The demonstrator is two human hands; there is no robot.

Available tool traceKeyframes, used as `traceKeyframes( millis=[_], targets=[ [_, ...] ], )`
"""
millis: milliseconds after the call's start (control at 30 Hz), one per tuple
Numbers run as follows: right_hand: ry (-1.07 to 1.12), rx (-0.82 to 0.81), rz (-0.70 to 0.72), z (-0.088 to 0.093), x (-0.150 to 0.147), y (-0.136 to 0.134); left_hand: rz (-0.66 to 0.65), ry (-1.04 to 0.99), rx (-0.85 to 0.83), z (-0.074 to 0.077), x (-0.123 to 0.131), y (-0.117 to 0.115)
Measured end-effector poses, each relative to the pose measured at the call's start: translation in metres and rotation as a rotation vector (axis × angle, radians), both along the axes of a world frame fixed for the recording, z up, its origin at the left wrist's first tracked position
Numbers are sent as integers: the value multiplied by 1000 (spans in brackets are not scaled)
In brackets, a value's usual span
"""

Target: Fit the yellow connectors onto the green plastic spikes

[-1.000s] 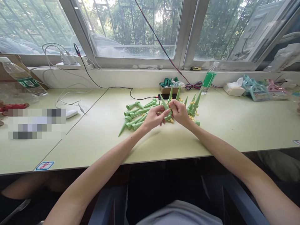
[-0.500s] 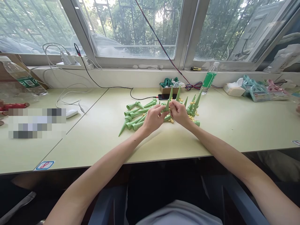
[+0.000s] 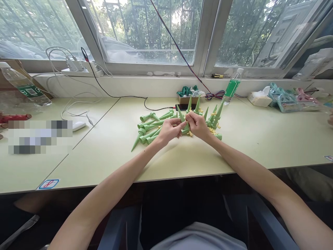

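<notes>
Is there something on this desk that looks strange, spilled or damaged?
A pixelated patch covers part of the desk at left, odd because it hides what lies there. Nearby, a white cable connector lies loose, plugged into nothing. I see no spill, and no clear damage on the green spikes.

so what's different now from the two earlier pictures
The pale-green tapered plastic spike at the bare left hand has swung leftward: its tip, nearer the bare right hand half a second ago, leans up and left, as a second ago. No release is visible. The other green plastic spikes stayed put.
</notes>
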State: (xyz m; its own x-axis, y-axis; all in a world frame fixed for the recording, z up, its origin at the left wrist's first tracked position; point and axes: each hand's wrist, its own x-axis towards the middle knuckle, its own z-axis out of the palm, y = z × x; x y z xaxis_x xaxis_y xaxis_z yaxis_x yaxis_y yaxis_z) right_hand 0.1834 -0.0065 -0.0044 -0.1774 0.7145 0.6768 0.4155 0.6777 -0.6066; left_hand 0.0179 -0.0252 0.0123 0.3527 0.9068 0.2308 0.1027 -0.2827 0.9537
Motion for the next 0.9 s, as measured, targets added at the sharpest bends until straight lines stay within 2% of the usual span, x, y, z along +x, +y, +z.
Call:
traceKeyframes(
  millis=[133,200,267,400,467,667,900],
  targets=[
    [40,-51,24,-3,1,2,215,167,408,-8,3,4],
    [48,-56,23,-4,0,2,241,208,478,-10,3,5],
    [42,-50,21,-4,0,2,210,187,419,-11,3,6],
    [9,-20,6,-3,0,2,79,55,134,-6,2,2],
    [-3,-5,-5,-2,0,2,43,18,54,-4,2,1],
    [1,-44,-1,-3,0,1,55,32,115,-7,1,4],
    [-9,-102,18,-4,-1,0,117,148,162,-14,0,10]
  ],
)
